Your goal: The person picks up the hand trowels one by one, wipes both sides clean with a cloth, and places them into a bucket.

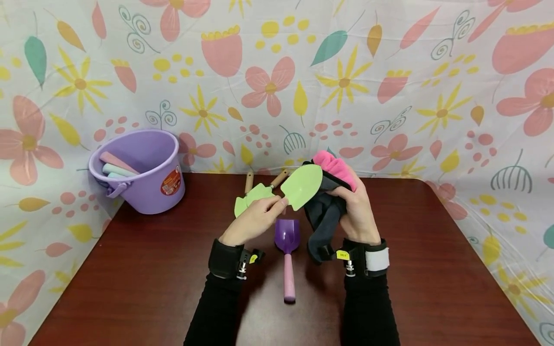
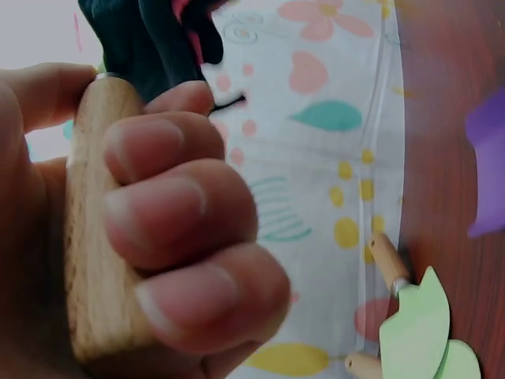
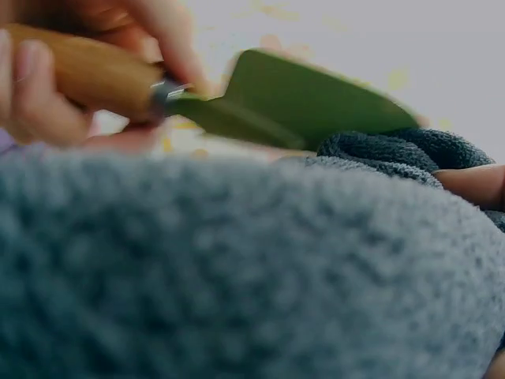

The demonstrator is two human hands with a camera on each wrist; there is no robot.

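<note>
The left hand [image 1: 253, 222] curls its fingers [image 2: 181, 205] tight around the pale wooden handle [image 2: 95, 229] of a light green metal trowel [image 1: 302, 186]. The right hand [image 1: 356, 211] grips a fluffy dark grey and pink cloth [image 1: 326, 206], bunched up in its fingers. The trowel is held up in the air in the middle of the head picture, with its flat green blade touching the cloth. From the right wrist view the blade [image 3: 308, 103] lies right on top of the grey fluff [image 3: 237, 268].

This looks like the wiping step: the blade is being rubbed clean with the cloth. The next move probably needs the cloth to slide along the blade while the left hand holds the handle firm.

Just behind the left hand, two more light green tools with wooden handles [image 1: 253, 194] lie on the dark red-brown wooden table [image 1: 433, 269]. Below the hands, in the lower middle, lies a small purple plastic scoop with a pink handle [image 1: 287, 254]. In the upper left of the table stands a purple plastic bucket [image 1: 147, 178] with pastel sticks inside. A flowery plastic sheet [image 1: 389, 81] hangs behind the table.
</note>
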